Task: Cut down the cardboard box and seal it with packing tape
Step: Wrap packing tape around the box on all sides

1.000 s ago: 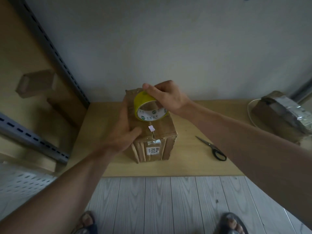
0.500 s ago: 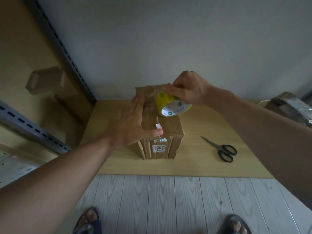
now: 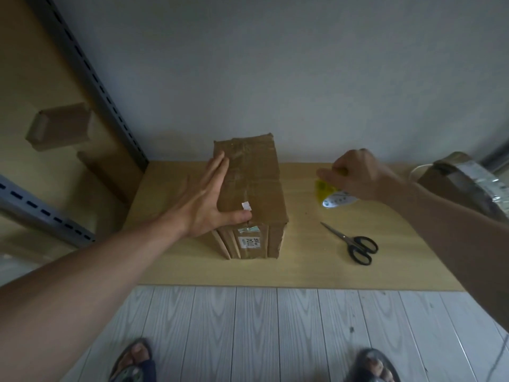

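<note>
A closed brown cardboard box stands on the low wooden board, its top flaps covered with clear tape and a white label on its near face. My left hand lies flat along the box's left top edge, fingers straight, thumb pressing the near edge of the top. My right hand grips the yellow roll of packing tape from above, right of the box and down at the board. Black-handled scissors lie on the board in front of the roll.
A taped parcel sits at the board's far right with a white cord beside it. A grey slotted shelf upright and a small box are on the left. The wall is close behind. My sandalled feet stand on grey floorboards.
My right hand carried the tape roll off the box top, rightwards and down to the board. My left hand flattened out along the box's left edge.
</note>
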Available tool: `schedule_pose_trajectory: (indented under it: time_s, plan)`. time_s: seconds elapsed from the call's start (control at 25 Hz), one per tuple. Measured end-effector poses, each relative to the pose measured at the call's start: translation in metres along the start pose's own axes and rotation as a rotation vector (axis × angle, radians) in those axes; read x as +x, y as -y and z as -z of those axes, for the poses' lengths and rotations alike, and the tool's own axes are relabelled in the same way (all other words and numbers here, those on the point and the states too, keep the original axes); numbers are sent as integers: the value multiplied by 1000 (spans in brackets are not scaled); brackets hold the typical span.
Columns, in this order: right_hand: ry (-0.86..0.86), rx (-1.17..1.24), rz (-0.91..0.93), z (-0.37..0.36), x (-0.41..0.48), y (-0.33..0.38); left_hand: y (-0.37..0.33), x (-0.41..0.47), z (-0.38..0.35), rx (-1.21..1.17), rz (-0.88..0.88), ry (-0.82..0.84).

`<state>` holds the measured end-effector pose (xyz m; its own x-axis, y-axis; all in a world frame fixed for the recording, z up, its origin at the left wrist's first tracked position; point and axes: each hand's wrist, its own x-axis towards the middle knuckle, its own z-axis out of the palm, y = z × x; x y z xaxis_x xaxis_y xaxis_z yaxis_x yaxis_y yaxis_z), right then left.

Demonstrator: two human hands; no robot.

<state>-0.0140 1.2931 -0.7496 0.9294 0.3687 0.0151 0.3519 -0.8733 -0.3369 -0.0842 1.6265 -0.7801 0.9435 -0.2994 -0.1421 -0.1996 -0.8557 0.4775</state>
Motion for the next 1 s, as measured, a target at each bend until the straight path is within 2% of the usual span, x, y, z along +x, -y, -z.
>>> schedule_pose_trajectory:
  time_s: [0.2,0.32,0.44,0.56,0.68,0.84,1.0]
  plan:
    - [32,-66,-39,-39,-17,6,0,-1,3,31,-17,38]
    - [52,-74,-67,-68,-21,19,-12,0,16,304,14,60]
    - [22,-111,-56,-86,-19,42,-59,17,29,459,220,144]
    - [47,-150,-62,-91,-18,54,-110,41,13,180,427,209]
    - [75,-138,-105,-93,-17,51,-122,54,-9,41,483,192]
    - [-57,-22,-84,-84,-19,39,-91,48,-11,-167,434,73]
    - [-238,181,-32,-58,-14,45,-57,26,-5,-421,341,-143]
